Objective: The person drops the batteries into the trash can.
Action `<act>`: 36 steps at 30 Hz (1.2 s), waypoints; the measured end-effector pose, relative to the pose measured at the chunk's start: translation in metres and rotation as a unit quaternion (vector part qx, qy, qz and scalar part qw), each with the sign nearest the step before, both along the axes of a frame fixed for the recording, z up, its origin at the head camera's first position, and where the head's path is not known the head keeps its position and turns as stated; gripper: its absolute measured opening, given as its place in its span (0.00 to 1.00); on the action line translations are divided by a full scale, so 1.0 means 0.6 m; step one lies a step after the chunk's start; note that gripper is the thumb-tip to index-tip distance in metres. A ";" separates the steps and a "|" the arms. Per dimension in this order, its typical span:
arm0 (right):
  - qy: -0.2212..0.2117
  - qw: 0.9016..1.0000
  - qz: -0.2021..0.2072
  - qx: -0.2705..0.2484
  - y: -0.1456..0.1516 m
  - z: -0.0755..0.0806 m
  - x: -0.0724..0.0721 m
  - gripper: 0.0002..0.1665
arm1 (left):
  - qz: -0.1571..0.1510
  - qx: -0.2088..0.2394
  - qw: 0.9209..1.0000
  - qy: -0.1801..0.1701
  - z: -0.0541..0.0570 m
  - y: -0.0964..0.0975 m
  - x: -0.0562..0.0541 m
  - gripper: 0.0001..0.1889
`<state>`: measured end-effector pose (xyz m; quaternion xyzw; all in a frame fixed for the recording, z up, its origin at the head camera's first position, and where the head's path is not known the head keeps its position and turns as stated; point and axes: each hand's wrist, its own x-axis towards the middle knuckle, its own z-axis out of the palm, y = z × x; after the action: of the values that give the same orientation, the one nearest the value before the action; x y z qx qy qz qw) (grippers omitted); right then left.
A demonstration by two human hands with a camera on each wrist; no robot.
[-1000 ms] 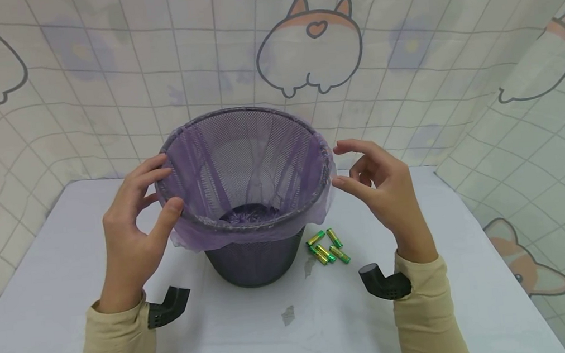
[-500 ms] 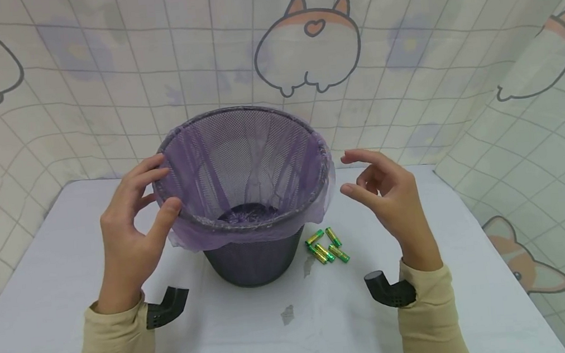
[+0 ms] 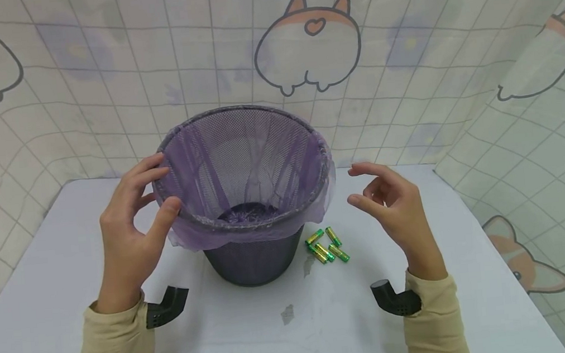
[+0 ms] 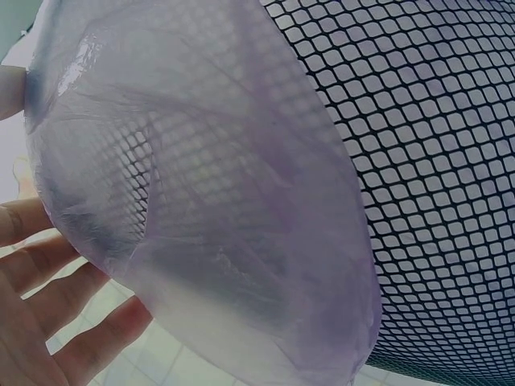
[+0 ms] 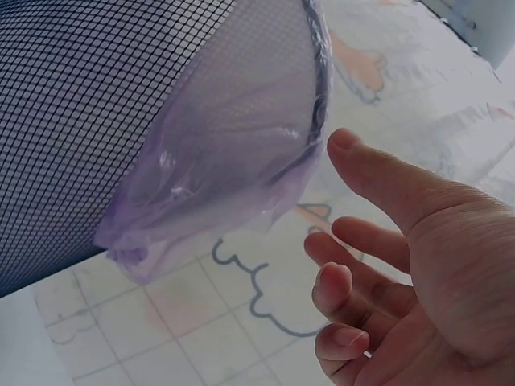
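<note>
A dark mesh wastebasket (image 3: 250,263) stands upright on the table, lined with a thin purple bin bag (image 3: 247,238) folded over its rim. My left hand (image 3: 131,229) rests at the rim's left side, fingers spread and thumb at the front; in the left wrist view its fingertips (image 4: 121,326) meet the bag's edge. Right of the basket, apart from it, my right hand (image 3: 391,203) hovers with loosely bent fingers and holds nothing. Below and left of this hand lie several green-and-gold batteries (image 3: 326,248). In the right wrist view, the bag's overhang (image 5: 217,177) hangs beside my thumb (image 5: 346,141).
The white table (image 3: 226,338) runs up to a tile-patterned curtain (image 3: 151,59) behind and at both sides. A small grey patch (image 3: 288,314) marks the table front. Black wrist cameras (image 3: 167,307) sit on both beige sleeves (image 3: 117,342).
My right hand has drawn away from the basket's rim, moving right and down toward me. My left hand stays at the rim, and the batteries have not moved.
</note>
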<state>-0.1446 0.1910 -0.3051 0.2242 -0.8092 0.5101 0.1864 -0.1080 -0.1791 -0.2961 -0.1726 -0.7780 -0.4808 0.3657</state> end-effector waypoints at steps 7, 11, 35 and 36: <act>-0.027 0.999 -0.019 0.015 0.015 -0.021 -0.001 0.29 | 0.000 0.002 1.000 0.001 0.000 -0.001 -0.001 0.20; -0.034 0.999 -0.026 0.023 0.019 -0.032 -0.001 0.29 | 0.002 0.000 1.000 -0.001 -0.001 -0.002 -0.001 0.20; -0.102 0.994 -0.036 0.029 0.000 -0.039 0.020 0.24 | 0.003 0.001 1.000 0.000 -0.001 -0.001 0.001 0.20; -0.105 0.993 -0.037 0.031 -0.001 -0.039 0.021 0.24 | 0.003 0.001 1.000 -0.001 -0.002 -0.001 0.001 0.20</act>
<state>-0.1322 0.1902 -0.3282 0.1448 -0.8477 0.4979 0.1122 -0.1077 -0.1795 -0.2972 -0.1696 -0.7784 -0.4802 0.3670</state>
